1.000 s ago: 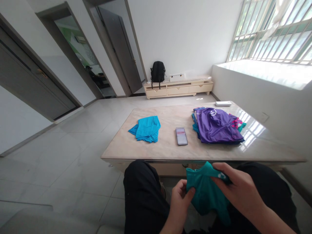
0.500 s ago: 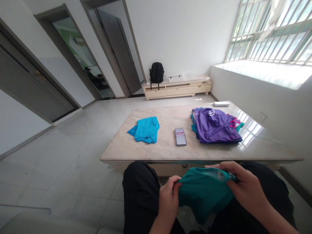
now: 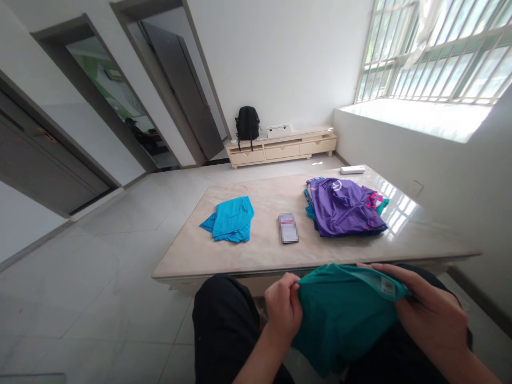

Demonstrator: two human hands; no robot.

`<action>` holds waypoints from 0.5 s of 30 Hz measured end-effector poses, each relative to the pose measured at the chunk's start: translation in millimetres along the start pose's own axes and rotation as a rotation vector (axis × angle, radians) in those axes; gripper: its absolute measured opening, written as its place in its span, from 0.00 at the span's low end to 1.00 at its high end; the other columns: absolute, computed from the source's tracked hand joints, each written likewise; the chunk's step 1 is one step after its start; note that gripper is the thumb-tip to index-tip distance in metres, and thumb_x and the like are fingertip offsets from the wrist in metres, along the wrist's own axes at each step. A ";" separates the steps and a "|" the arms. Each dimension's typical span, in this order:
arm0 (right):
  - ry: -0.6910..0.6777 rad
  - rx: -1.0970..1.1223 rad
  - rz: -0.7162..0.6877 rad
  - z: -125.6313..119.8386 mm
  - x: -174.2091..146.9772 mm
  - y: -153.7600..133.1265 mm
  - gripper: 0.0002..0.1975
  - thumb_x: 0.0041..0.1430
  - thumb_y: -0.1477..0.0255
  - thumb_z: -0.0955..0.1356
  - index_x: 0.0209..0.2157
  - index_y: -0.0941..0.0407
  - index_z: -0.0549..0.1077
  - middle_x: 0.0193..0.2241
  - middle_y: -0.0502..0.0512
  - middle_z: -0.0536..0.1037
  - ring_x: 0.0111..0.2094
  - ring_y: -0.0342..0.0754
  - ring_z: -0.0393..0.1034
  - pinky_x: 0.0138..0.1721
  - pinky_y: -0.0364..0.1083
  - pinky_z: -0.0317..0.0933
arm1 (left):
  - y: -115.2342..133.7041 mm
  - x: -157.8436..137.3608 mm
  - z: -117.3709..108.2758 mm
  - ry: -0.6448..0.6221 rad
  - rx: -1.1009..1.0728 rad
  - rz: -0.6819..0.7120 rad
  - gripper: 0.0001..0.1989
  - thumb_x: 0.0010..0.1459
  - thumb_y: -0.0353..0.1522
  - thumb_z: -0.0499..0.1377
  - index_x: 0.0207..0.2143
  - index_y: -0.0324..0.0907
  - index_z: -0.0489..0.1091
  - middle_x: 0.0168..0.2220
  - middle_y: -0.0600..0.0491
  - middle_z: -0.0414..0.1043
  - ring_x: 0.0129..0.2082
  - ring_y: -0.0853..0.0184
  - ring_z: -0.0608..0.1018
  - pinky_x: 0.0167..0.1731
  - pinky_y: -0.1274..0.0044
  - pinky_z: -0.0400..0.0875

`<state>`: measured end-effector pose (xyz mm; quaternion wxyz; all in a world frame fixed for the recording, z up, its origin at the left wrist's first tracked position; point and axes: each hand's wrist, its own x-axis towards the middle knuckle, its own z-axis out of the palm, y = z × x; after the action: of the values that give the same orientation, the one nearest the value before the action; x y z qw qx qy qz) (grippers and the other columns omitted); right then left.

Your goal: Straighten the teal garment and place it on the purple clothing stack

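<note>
The person sits at the near edge of a marble table [image 3: 256, 250], black trousers [image 3: 224, 325] showing at the bottom of the view. Both hands hold a teal garment [image 3: 340, 314] stretched between them above the lap, just below the table's near edge. The left hand [image 3: 282, 309] is closed on the garment's left end, fingers curled over the cloth and thumb pinching it at the top. The right hand [image 3: 432, 314] grips the right end, fingers wrapped over the top hem, where a small white label [image 3: 386, 288] shows just beside the fingertips. The cloth runs nearly level from one hand to the other and hangs down in a loose fold at about 6 o'clock from its middle.

On the table, at 12 o'clock from the garment, lies a small flat phone-like thing [image 3: 288, 228], its surface blurred. At 11 o'clock from the hands a bright blue cloth [image 3: 231, 219] lies loosely folded, well apart from the garment. At 1 o'clock sits a pile of clothes [image 3: 344, 208] with a purple piece on top and pink and teal edges showing beneath it. Beyond the pile, near the table's far edge, lies a white remote [image 3: 352, 169].

Against the far wall stands a low cream cabinet [image 3: 282, 148] with a black backpack [image 3: 247, 121] and a white box [image 3: 279, 130] on it. A barred window [image 3: 432, 53] fills the upper right, and dark doors [image 3: 176, 85] line the left wall.
</note>
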<state>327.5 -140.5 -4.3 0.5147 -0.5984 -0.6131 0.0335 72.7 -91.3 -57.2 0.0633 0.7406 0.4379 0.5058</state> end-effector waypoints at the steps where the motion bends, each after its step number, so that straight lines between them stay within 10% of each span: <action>1: 0.020 -0.076 -0.052 -5.6 8.4 8.1 0.13 0.66 0.66 0.68 0.48 0.43 0.82 0.37 0.48 0.86 0.34 0.52 0.82 0.39 0.46 0.75 | -3.6 20.4 2.1 -0.031 0.022 0.103 0.17 0.75 0.35 0.45 0.40 0.44 0.71 0.29 0.50 0.80 0.26 0.65 0.81 0.30 0.76 0.68; 6: 0.128 -0.321 -0.167 -20.8 94.6 50.4 0.12 0.66 0.66 0.67 0.45 0.49 0.83 0.32 0.54 0.85 0.32 0.54 0.81 0.32 0.48 0.68 | -3.6 138.9 42.2 -0.185 0.064 0.185 0.18 0.76 0.40 0.45 0.45 0.44 0.73 0.33 0.50 0.82 0.31 0.65 0.83 0.32 0.78 0.69; 15: 0.067 -0.165 -0.136 16.1 379.9 114.9 0.07 0.64 0.71 0.71 0.36 0.58 0.81 0.32 0.53 0.83 0.38 0.51 0.77 0.38 0.46 0.65 | -24.7 379.4 162.5 -0.196 0.137 0.129 0.15 0.77 0.41 0.48 0.49 0.44 0.71 0.35 0.50 0.80 0.37 0.60 0.81 0.36 0.77 0.66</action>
<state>490.5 192.9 137.2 0.4850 -0.5966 -0.6354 -0.0723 228.8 250.7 114.6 0.0224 0.8156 0.4147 0.4030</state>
